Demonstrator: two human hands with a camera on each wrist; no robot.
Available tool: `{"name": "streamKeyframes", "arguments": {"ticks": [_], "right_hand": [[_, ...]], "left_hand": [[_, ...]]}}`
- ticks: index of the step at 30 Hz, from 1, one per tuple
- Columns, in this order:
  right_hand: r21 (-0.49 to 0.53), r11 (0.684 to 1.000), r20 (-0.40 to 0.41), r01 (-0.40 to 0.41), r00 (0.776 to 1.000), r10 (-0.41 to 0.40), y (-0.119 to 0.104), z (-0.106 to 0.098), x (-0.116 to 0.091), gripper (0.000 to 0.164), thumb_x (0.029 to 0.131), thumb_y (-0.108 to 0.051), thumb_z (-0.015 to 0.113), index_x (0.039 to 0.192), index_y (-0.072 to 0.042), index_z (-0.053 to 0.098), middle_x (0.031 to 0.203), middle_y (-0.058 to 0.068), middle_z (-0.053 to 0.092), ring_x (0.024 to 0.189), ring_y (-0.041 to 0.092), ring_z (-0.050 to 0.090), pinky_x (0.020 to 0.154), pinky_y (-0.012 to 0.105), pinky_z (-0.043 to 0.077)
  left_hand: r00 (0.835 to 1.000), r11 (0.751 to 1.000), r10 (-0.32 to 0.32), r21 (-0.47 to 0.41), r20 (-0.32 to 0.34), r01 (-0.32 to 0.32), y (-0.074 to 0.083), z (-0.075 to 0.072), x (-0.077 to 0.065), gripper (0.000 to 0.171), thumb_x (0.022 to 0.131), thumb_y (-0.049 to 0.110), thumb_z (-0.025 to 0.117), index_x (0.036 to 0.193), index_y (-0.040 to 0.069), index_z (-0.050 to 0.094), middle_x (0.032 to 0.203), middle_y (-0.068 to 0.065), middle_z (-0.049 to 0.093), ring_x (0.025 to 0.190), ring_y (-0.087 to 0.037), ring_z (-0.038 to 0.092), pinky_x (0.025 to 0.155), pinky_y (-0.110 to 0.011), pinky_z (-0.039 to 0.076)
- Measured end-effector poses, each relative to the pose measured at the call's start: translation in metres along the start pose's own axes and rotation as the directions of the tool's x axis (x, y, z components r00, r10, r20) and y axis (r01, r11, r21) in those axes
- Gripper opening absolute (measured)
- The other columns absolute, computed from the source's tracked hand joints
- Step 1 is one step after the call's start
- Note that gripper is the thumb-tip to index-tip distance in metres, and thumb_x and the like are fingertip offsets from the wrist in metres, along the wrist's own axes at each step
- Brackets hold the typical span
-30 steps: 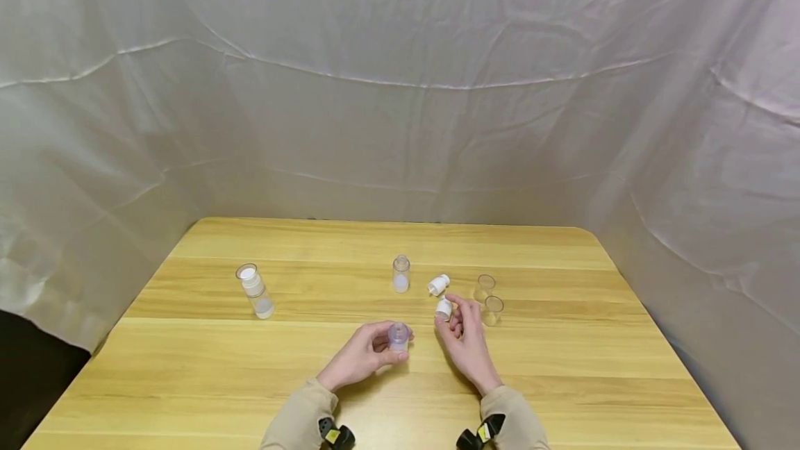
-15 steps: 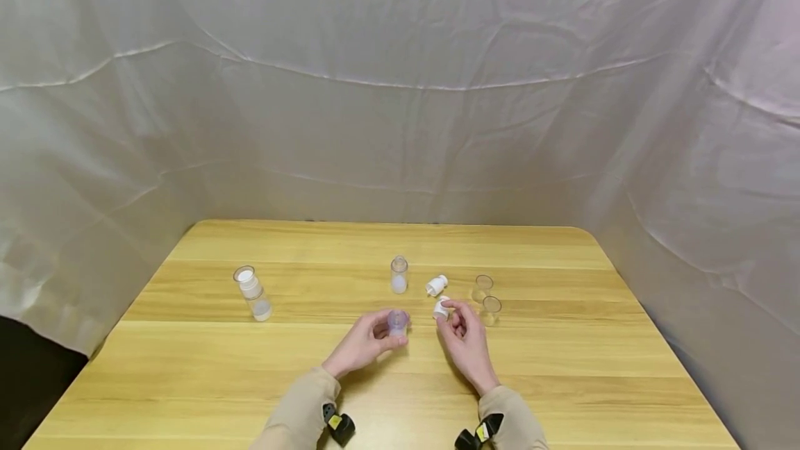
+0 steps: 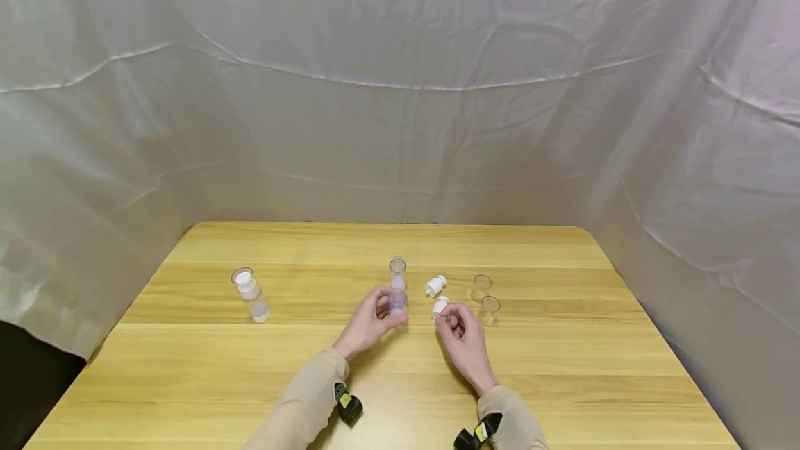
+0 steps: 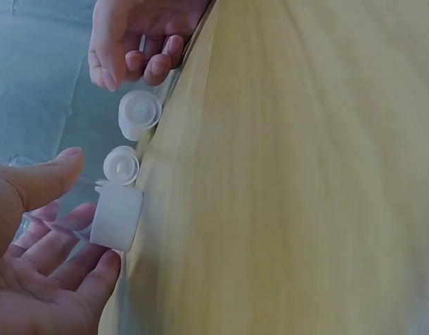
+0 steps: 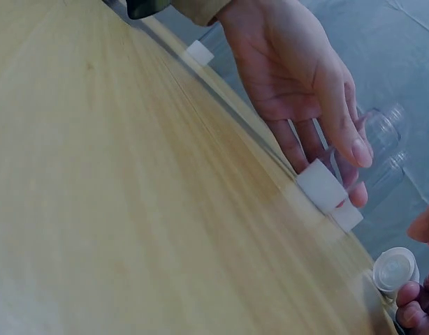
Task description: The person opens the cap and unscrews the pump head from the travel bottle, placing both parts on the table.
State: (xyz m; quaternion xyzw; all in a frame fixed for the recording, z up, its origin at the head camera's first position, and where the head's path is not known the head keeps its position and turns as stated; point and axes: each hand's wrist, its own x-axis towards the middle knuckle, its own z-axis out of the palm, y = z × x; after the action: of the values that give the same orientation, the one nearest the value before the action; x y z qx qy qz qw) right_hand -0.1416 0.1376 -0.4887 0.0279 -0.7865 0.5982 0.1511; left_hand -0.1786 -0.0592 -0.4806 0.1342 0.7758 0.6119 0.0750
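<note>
My left hand (image 3: 367,321) holds a small clear bottle (image 3: 397,301) with a white base, thumb and fingers around its sides. Directly behind it stands a similar clear bottle (image 3: 397,269), partly overlapped in the head view. My right hand (image 3: 465,346) is beside a white pump head (image 3: 440,307), its fingers loosely bent. In the left wrist view the fingertips of the right hand (image 4: 141,52) are just off the pump head (image 4: 140,115). A second white pump head (image 3: 435,286) lies tilted behind the first.
Two clear caps (image 3: 482,287) stand right of the pump heads, the nearer close to my right hand. At the left of the wooden table (image 3: 156,380) stands an assembled bottle (image 3: 251,294) with white pump and clear cap. Grey curtains (image 3: 400,123) hang behind and beside the table.
My left hand has carried the bottle forward, up to the other clear bottle. My right hand's fingers have drawn back slightly from the nearer pump head, which stays in place.
</note>
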Motion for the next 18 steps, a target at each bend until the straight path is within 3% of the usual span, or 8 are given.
{"name": "streamKeyframes", "arguments": {"ticks": [6, 18], "right_hand": [[0.0, 1.0, 0.016, 0.018, 1.0, -0.018, -0.018, -0.004, -0.004, 0.006, 0.088, 0.01, 0.065, 0.091, 0.006, 0.062, 0.071, 0.01, 0.048, 0.058, 0.002, 0.038, 0.053, 0.01, 0.03], [-0.009, 1.0, 0.025, 0.017, 1.0, -0.017, -0.017, -0.003, -0.004, 0.007, 0.088, 0.011, 0.064, 0.09, 0.005, 0.062, 0.07, 0.009, 0.048, 0.057, 0.003, 0.038, 0.053, 0.01, 0.028]], "left_hand": [[0.997, 1.0, 0.018, 0.0, -0.079, -0.018, 0.0, 0.004, 0.007, 0.047, 0.087, 0.002, 0.074, 0.127, -0.008, 0.052, 0.128, -0.03, 0.064, 0.125, -0.044, 0.059, 0.113, -0.052, 0.047], [0.981, 1.0, 0.019, 0.01, -0.193, -0.017, 0.0, 0.007, 0.011, 0.045, 0.085, 0.001, 0.076, 0.125, -0.007, 0.058, 0.126, -0.028, 0.064, 0.123, -0.044, 0.061, 0.113, -0.052, 0.048]]}}
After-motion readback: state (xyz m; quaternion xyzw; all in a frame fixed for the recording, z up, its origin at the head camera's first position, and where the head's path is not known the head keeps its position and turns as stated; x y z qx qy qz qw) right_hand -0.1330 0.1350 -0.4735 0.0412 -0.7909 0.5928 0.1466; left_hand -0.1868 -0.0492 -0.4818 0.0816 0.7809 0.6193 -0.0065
